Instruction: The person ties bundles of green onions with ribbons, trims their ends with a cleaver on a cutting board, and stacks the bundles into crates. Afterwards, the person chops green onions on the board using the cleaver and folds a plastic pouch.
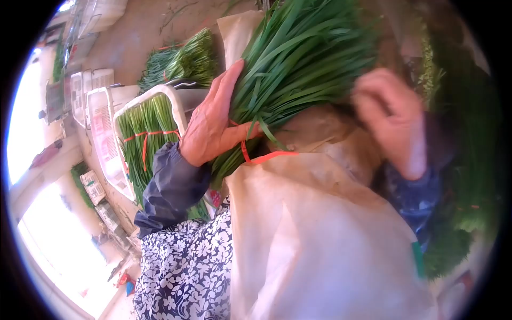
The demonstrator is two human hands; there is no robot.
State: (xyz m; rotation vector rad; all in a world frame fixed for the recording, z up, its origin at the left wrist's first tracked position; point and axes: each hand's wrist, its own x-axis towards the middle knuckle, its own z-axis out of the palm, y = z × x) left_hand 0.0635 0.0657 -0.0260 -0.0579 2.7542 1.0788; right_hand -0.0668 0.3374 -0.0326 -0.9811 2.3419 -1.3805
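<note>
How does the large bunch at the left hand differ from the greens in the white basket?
The large bunch looks darker; the basket greens look paler. The large bunch fans outward; the basket greens look closely packed. Both are long and green, with red strips.

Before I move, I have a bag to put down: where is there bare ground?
Bare ground shows between the top-left basket and the green bundles. It's crowded around the left hand, with long leaves against it and a filled basket beside.
</note>
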